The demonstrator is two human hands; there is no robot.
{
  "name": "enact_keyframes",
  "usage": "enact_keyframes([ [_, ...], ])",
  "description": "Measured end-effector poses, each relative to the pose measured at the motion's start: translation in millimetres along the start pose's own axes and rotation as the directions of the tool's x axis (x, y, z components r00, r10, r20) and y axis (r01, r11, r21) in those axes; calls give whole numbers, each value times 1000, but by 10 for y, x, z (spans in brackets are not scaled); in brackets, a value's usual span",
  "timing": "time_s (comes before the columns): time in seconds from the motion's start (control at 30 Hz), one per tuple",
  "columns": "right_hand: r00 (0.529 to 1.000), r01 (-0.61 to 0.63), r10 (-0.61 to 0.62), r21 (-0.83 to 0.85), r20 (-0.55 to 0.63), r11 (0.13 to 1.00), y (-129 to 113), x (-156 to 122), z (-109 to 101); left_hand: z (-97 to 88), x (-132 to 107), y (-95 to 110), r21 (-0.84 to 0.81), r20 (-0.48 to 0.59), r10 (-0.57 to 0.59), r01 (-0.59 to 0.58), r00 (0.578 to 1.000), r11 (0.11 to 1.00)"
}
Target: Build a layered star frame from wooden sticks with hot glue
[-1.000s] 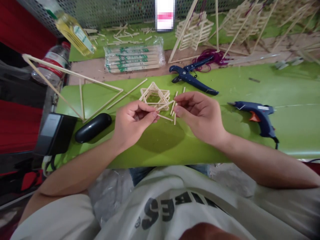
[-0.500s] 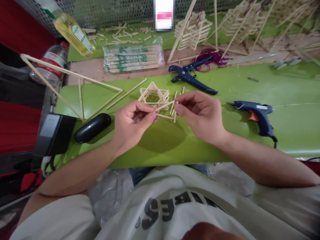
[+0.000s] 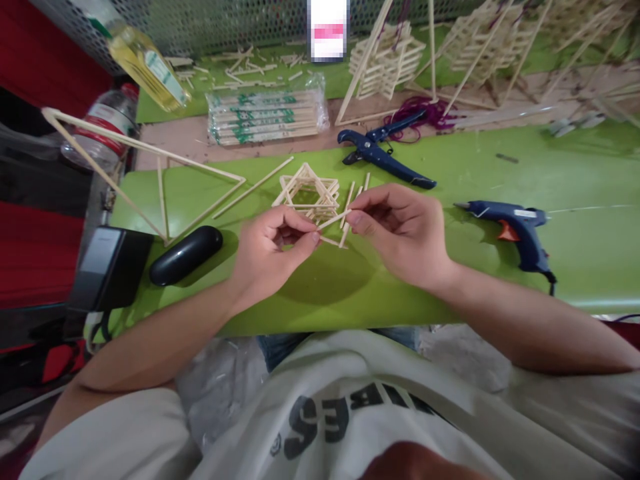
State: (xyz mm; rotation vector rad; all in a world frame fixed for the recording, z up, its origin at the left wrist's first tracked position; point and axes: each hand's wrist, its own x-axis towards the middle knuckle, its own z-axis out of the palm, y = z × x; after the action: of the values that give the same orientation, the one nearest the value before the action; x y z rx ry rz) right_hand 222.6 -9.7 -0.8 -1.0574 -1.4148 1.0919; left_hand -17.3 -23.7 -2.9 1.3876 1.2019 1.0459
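Between my two hands is a thin wooden stick (image 3: 334, 219). My left hand (image 3: 280, 250) pinches its left end between thumb and fingertips, and my right hand (image 3: 400, 233) pinches its right end. A second short stick (image 3: 333, 242) runs from my left fingertips just below, close to another stick (image 3: 344, 237) slanting under my right thumb; whether these are joined cannot be made out. Just behind my hands, a star-shaped stack of glued sticks (image 3: 306, 172) rests on the green table (image 3: 320, 293). Several loose short sticks (image 3: 347, 203) lie right of the star.
A blue glue gun (image 3: 523, 230) lies at right, blue cutters (image 3: 383, 157) behind my right hand. A large stick frame (image 3: 200, 167) and black case (image 3: 186, 256) are at left. Behind are packaged sticks (image 3: 267, 119), an oil bottle (image 3: 150, 70) and a stick lantern shape (image 3: 387, 63).
My left hand has shifted slightly right and toward me, and the held stick has come down a little with it. My right hand has barely moved, still pinching.
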Motion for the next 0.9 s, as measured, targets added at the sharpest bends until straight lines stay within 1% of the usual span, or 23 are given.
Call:
enact_keyframes([
  [0.1,999,19,-18,-40,28,999,-23,17,-34,1,2,9,18,16,-12,12,1000,1000],
  [0.2,998,29,-26,-64,48,997,-60,36,-67,4,5,34,10,6,-25,25,1000,1000],
  [0.47,991,123,-113,-152,72,981,-118,30,-108,-16,0,75,-21,-8,-34,34,999,999],
  [0.57,987,149,-136,-153,90,977,-124,32,-116,-27,-9,58,-11,-7,-32,32,999,999],
  [0.7,982,166,-150,-144,113,976,-133,43,-120,-36,-6,39,-38,-7,-18,18,1000,999],
  [0.9,971,224,-210,-124,112,967,-132,67,-123,-38,10,30,-41,-4,13,-13,1000,999],
])
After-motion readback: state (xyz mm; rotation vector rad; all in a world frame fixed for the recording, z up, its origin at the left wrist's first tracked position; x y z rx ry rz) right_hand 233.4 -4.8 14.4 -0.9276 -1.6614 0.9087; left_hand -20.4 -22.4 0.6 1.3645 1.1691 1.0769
